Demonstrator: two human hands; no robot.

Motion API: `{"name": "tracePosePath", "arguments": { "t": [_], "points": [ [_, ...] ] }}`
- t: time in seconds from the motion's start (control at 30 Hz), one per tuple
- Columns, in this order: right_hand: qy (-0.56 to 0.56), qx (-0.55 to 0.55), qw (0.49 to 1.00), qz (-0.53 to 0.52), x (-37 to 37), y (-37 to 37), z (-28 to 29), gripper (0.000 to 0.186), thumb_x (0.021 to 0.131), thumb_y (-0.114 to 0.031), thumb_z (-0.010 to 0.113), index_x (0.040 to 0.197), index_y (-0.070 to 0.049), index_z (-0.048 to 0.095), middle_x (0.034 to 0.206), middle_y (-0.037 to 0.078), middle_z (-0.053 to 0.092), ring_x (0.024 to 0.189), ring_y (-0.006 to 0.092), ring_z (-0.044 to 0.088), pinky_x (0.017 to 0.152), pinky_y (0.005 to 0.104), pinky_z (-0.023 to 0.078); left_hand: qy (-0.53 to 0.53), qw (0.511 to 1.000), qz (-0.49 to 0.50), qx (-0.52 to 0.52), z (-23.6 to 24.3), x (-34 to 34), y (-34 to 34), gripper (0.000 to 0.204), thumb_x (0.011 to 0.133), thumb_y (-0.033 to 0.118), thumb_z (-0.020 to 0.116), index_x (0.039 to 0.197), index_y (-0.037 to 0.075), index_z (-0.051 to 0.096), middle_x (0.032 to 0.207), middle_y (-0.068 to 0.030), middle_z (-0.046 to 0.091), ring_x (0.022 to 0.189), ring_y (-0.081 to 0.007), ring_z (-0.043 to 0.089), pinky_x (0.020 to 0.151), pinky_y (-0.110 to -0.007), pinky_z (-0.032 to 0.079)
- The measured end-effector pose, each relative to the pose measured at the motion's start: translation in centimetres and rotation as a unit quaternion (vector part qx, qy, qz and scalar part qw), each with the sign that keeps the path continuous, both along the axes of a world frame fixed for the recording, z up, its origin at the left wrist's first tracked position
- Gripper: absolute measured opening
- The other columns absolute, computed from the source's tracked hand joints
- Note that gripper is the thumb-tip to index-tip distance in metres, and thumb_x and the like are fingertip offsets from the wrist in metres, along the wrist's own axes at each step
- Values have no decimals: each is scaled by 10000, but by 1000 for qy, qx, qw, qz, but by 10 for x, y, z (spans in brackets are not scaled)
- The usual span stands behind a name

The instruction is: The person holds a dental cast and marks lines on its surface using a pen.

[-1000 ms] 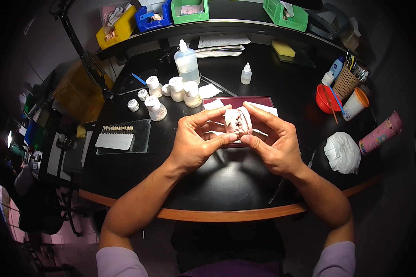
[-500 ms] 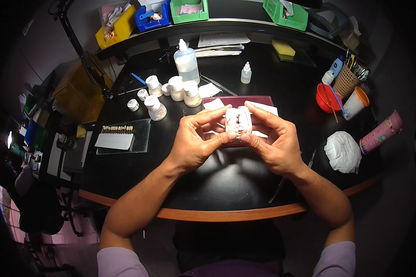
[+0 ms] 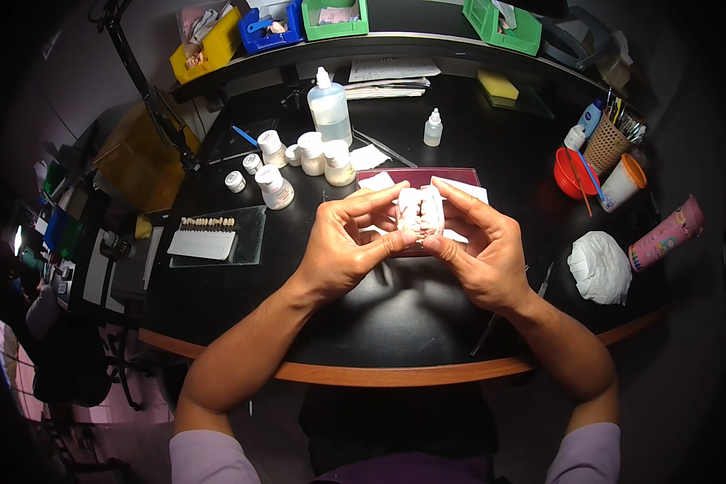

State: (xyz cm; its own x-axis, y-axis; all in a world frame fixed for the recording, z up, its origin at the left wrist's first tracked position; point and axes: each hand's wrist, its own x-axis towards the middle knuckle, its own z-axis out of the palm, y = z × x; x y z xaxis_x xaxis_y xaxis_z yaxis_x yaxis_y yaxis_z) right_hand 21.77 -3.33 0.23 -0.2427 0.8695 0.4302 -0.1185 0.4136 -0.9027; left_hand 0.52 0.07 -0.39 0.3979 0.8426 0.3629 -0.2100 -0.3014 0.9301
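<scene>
White dental model [image 3: 419, 214] between fingertips [image 3: 406, 237] of left hand [image 3: 339, 248] and right hand [image 3: 490, 252]

pale pinkish-white, plaster-like dental model [image 3: 435, 214]: two toothed halves set side by side, tooth rows facing inward. the seam runs near-vertical, with dark gaps visible along it. the model is held upright above the black tabletop [image 3: 403, 339], between the left hand [image 3: 340, 242] and right hand [image 3: 490, 252].
</scene>
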Motion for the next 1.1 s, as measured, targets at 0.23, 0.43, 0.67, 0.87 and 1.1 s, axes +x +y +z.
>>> {"name": "tracePosePath", "arguments": {
  "t": [0.23, 0.43, 0.67, 0.87, 1.1],
  "points": [
    [19, -20, 999, 17, 2, 2, -2, 654, 919, -53, 785, 1486, 49, 477, 1333, 239, 630, 1224, 288, 655, 1037, 395, 588, -7, 998, -17, -56, 1, -2, -2, 574, 870, 32, 826, 1398, -38, 612, 1181, -88, 675, 983, -109, 647, 909, -259, 557],
    [18, 1, 1000, 23, 4, 3, -3, 657, 909, -46, 792, 1485, 41, 486, 1323, 237, 637, 1222, 286, 656, 1028, 402, 593, -2, 999, -27, -44, 1, -3, 0, 584, 871, 32, 823, 1409, -35, 603, 1175, -83, 679, 988, -112, 650, 913, -262, 555],
    [-4, -2, 1000, 10, 4, 2, -1, 651, 899, -24, 796, 1478, 35, 504, 1337, 225, 639, 1238, 282, 649, 1050, 398, 575, 0, 999, -21, -27, -1, -3, 1, 592, 864, 15, 824, 1413, -17, 607, 1164, -78, 687, 985, -118, 659, 919, -275, 561],
    [13, 4, 1000, 5, 2, 1, -1, 653, 882, 3, 804, 1472, 16, 525, 1341, 204, 648, 1244, 269, 647, 1066, 387, 562, -24, 999, -27, -34, 1, -2, -1, 608, 855, -5, 827, 1420, -1, 604, 1178, -85, 696, 1007, -128, 675, 922, -282, 578],
    [31, -10, 999, 18, 2, 3, 0, 628, 880, 36, 792, 1458, 5, 549, 1348, 193, 647, 1232, 250, 650, 1079, 379, 555, -32, 998, -36, -45, 1, -1, -2, 604, 855, -32, 817, 1419, 5, 605, 1216, -95, 698, 1034, -138, 687, 933, -289, 594]
  ]
}}
